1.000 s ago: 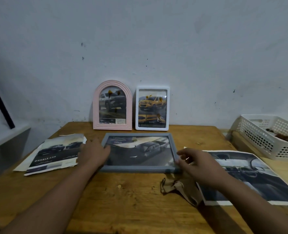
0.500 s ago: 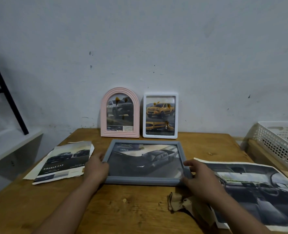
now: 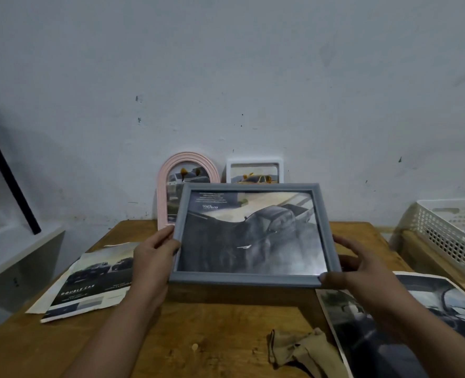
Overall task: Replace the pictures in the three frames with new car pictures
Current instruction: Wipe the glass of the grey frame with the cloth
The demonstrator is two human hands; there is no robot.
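A grey rectangular frame (image 3: 249,279) with a dark pickup picture is held tilted up above the wooden table (image 3: 220,331). My left hand (image 3: 155,257) grips its left edge and my right hand (image 3: 362,266) grips its lower right corner. Behind it, a pink arched frame (image 3: 168,173) and a white frame (image 3: 254,162) lean on the wall, both partly hidden by the grey frame. Each holds a car picture.
Loose car pictures lie on the table at the left (image 3: 89,279) and at the right (image 3: 427,323). A crumpled beige cloth (image 3: 302,353) lies near the front. A white perforated basket (image 3: 452,236) stands at the right. A white shelf (image 3: 15,249) is at the left.
The grey frame lay flat on the table; both hands have closed on its sides and lifted it, tilting its face toward me. It now hides the lower parts of the two standing frames.
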